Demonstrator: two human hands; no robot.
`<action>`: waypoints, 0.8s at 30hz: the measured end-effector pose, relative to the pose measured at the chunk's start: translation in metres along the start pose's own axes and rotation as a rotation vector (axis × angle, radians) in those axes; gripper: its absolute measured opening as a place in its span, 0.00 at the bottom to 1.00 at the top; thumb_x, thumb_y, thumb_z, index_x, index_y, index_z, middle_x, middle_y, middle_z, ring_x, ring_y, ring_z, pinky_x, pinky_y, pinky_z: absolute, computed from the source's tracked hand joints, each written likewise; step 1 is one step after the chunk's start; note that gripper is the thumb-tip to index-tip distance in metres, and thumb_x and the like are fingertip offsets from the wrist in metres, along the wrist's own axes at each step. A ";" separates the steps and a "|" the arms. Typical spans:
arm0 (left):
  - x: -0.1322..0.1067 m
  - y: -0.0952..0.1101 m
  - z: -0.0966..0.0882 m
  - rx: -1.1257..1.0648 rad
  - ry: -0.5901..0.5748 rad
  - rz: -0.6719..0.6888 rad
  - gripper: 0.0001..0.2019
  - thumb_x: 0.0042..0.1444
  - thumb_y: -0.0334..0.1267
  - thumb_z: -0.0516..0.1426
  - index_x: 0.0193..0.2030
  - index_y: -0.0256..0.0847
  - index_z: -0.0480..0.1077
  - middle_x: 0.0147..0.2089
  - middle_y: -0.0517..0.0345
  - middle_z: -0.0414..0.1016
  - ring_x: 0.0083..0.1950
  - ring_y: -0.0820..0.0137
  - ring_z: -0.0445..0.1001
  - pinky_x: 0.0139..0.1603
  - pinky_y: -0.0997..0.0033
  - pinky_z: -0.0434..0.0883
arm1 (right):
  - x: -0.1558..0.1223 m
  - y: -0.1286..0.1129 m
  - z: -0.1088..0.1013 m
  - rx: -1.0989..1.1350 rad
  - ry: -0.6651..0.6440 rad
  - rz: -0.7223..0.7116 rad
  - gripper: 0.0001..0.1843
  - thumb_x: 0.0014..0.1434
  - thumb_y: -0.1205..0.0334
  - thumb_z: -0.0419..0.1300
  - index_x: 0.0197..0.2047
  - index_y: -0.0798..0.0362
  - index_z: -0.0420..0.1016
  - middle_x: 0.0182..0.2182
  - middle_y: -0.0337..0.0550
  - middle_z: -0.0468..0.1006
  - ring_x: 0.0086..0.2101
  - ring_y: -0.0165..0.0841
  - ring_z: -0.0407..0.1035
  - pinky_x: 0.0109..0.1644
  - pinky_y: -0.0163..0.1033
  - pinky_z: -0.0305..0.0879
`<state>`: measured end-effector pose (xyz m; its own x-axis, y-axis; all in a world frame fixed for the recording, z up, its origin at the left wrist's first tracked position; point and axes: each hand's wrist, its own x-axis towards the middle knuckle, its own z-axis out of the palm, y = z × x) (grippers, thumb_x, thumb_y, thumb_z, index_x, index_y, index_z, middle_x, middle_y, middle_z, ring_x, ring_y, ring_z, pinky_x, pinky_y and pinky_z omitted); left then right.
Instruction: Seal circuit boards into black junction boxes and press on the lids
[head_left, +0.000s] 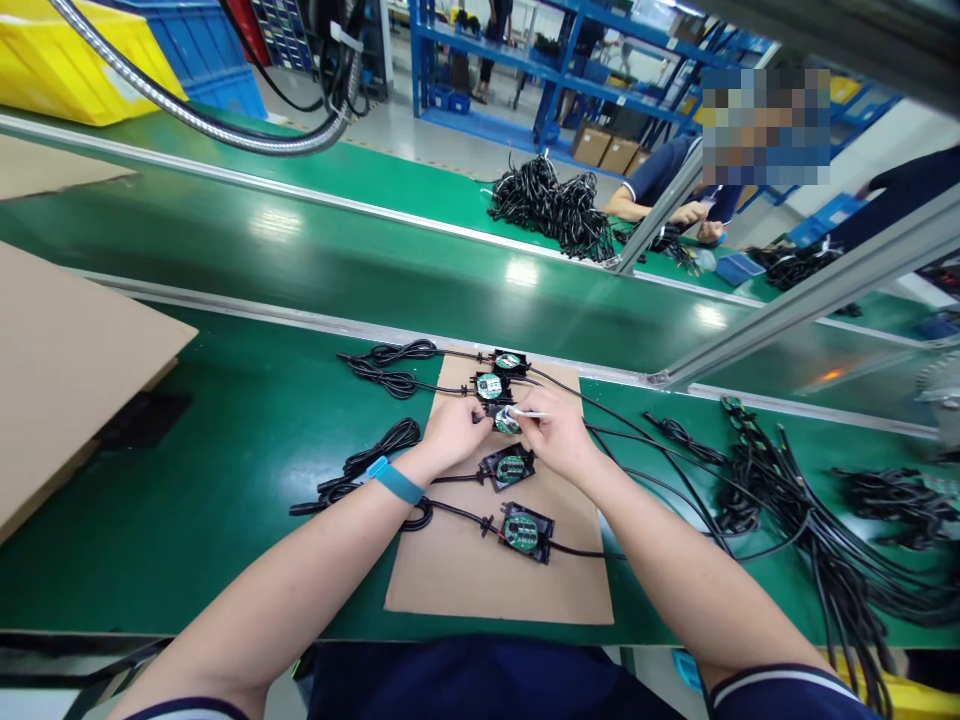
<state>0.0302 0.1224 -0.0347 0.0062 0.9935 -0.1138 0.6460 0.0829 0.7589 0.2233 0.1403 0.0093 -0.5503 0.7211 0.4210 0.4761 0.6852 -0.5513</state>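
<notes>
My left hand [456, 432] is closed, its fingertips pinching the left edge of a small black plastic case. The round green circuit board [507, 421] in that case lies between my hands. Closed fingers of my right hand [556, 432] hold a thin white stick-like tool [531, 413], its bluish end at the board; its exact kind is unclear. Farther away are two more cased boards, an upper one [510, 362] and a lower one [490, 386]. Nearer me lie a tilted cased board [511, 468] and another cased board [527, 532]. Black cables run from the cases to both sides.
A cardboard sheet [495, 590] lies under the cases on the green bench [247, 420]. Coiled cables [386, 445] lie left, cable bundles [780, 490] right. Large cardboard [75, 370] juts in at left. Beyond a metal rail, a co-worker's hands [694, 215] are near a cable pile [551, 205].
</notes>
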 end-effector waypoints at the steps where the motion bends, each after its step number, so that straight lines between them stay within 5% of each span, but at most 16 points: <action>1: 0.000 0.000 0.000 0.002 0.000 0.000 0.07 0.54 0.42 0.60 0.29 0.42 0.70 0.27 0.60 0.73 0.30 0.68 0.68 0.30 0.70 0.57 | -0.001 0.000 0.000 -0.002 -0.003 0.008 0.11 0.67 0.61 0.56 0.32 0.49 0.72 0.29 0.42 0.72 0.32 0.35 0.66 0.37 0.40 0.62; 19: 0.009 -0.003 0.001 0.052 -0.025 0.032 0.10 0.55 0.42 0.61 0.27 0.40 0.70 0.27 0.61 0.73 0.29 0.70 0.68 0.30 0.71 0.58 | -0.023 0.001 -0.004 0.007 0.106 -0.029 0.10 0.67 0.66 0.57 0.32 0.50 0.72 0.28 0.40 0.72 0.31 0.34 0.67 0.36 0.39 0.62; 24: 0.000 0.003 -0.004 0.055 -0.030 0.047 0.07 0.56 0.40 0.61 0.33 0.40 0.71 0.31 0.59 0.76 0.33 0.68 0.72 0.33 0.70 0.64 | -0.027 -0.010 -0.015 0.054 0.295 0.043 0.10 0.66 0.62 0.61 0.31 0.50 0.74 0.27 0.39 0.73 0.31 0.33 0.68 0.36 0.39 0.63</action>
<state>0.0293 0.1228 -0.0297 0.0595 0.9934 -0.0985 0.6857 0.0310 0.7272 0.2440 0.1159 0.0145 -0.3039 0.7533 0.5832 0.4528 0.6528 -0.6073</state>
